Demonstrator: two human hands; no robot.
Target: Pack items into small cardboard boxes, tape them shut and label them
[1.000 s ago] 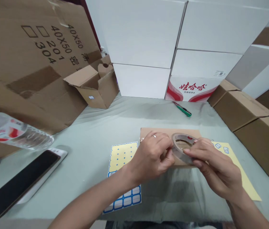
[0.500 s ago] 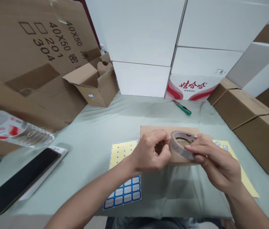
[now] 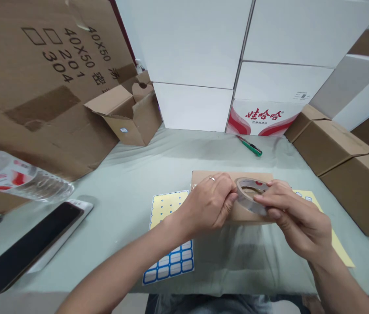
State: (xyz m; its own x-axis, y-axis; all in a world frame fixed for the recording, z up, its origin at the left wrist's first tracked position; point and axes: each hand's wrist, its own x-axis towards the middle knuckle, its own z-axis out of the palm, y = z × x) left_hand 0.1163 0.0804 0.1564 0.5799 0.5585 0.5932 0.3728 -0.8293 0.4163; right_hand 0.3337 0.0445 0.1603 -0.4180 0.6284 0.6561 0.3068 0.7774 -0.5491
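Observation:
A roll of clear tape (image 3: pixel 253 207) is tilted above a flat brown cardboard box (image 3: pixel 200 176). My right hand (image 3: pixel 298 218) grips its right side, with thumb and fingers closed on the ring. At the left edge of the roll, my left hand (image 3: pixel 210 203) has its thumb and fingers pinched together, touching or very close to the tape. Whether a loose tape end is between those fingertips is hidden. Under my left forearm lies a sheet of blue-bordered labels (image 3: pixel 171 266), partly covered. A yellow sheet (image 3: pixel 338 246) lies partly behind my right hand.
A green utility knife (image 3: pixel 251 147) lies farther back. At left are a phone (image 3: pixel 30 248), a water bottle (image 3: pixel 24 176) and an open small carton (image 3: pixel 135 124). White boxes (image 3: pixel 193 107) form a wall behind, and brown cartons (image 3: pixel 348 170) line the right side.
My left hand has turned, with its back more upward and its fingers closed tighter at the roll's edge. My right hand still holds the tape in nearly the same place.

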